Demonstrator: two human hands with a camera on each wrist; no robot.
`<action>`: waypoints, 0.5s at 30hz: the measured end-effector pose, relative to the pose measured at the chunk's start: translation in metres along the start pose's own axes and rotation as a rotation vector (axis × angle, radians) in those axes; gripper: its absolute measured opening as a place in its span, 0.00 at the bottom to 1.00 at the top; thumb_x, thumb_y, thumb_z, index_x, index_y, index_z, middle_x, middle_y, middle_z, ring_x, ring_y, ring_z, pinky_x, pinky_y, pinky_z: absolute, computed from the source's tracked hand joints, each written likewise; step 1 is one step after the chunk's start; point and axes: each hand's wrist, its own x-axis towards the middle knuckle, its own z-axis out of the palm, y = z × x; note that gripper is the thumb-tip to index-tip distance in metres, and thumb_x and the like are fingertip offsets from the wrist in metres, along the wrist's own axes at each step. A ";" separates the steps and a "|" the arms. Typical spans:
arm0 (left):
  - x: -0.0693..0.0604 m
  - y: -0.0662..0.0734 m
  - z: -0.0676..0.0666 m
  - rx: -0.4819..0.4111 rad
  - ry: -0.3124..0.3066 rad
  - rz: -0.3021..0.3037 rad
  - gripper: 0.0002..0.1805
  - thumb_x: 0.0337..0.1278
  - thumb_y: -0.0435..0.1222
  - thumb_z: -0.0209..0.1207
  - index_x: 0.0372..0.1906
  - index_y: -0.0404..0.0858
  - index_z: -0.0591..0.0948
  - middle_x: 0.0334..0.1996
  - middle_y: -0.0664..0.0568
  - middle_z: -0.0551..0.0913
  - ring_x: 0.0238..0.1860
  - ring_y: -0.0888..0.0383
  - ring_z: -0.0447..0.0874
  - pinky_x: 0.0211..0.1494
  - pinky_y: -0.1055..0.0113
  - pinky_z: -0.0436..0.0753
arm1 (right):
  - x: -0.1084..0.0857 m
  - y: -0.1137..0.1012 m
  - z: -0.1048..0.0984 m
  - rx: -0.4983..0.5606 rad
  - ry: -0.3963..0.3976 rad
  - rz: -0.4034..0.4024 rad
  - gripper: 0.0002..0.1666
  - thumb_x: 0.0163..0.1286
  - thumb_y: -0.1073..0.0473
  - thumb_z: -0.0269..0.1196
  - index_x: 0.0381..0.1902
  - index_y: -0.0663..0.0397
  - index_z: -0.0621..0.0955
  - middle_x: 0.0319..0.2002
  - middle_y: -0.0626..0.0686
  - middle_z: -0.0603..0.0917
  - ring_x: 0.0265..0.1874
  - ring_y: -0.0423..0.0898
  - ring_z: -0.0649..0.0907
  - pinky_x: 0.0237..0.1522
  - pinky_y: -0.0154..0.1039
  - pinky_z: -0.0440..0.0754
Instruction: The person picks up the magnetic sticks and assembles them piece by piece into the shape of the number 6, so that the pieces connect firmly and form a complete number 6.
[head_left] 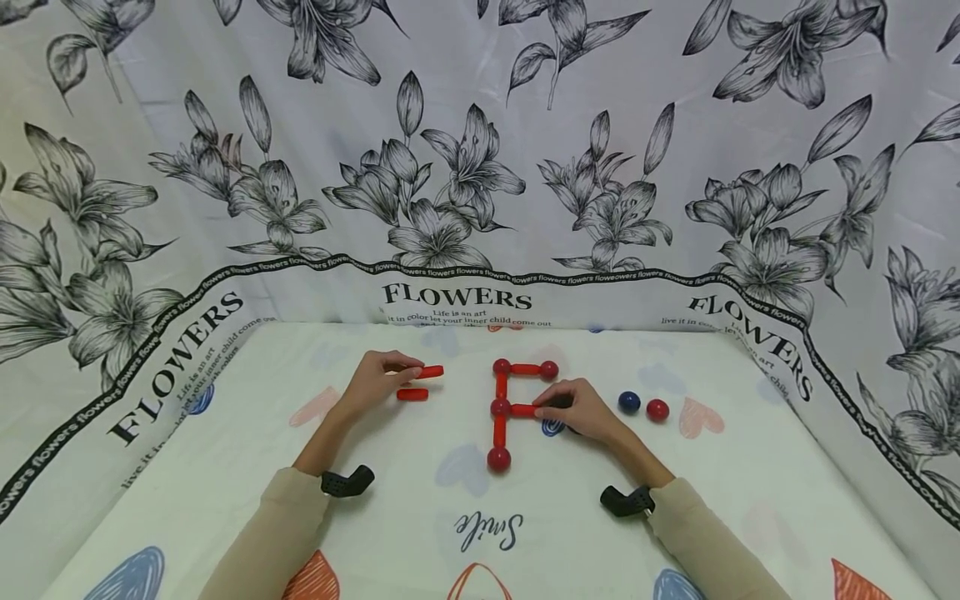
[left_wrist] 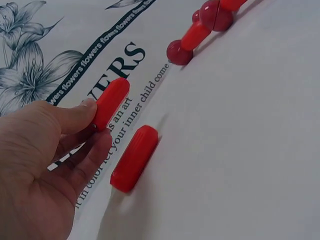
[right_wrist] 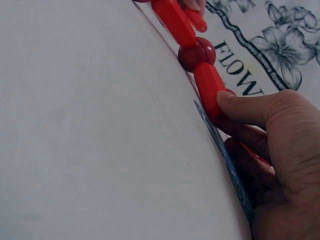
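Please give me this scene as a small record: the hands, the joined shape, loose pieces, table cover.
Left hand: pinches a red stick
Right hand: pinches another red stick, its end at the middle ball
Joined shape: four red balls, three more red sticks
Loose stick: lies near the left hand
Loose balls: blue ball, red ball, right of the right hand
Table cover: white, with printed hearts

The red rods [left_wrist: 134, 159] look like plastic, lightly ridged with a soft sheen; the red balls [head_left: 498, 459] and blue ball [head_left: 629, 402] are smoother and glossy, catching highlights. The flower-printed curtain [head_left: 457, 58] is cloth with a faint sheen, the tablecloth [head_left: 408, 533] smooth and matt, the sleeves [head_left: 281, 525] matt fabric, the black wrist devices [head_left: 347, 482] matt and plastic-looking.
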 end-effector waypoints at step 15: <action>0.004 0.018 0.067 -0.136 -0.187 0.026 0.11 0.54 0.39 0.65 0.42 0.41 0.86 0.37 0.49 0.85 0.39 0.44 0.84 0.39 0.57 0.84 | -0.004 -0.024 -0.007 -0.010 -0.042 -0.029 0.10 0.60 0.59 0.68 0.39 0.53 0.86 0.37 0.50 0.87 0.39 0.43 0.80 0.49 0.45 0.76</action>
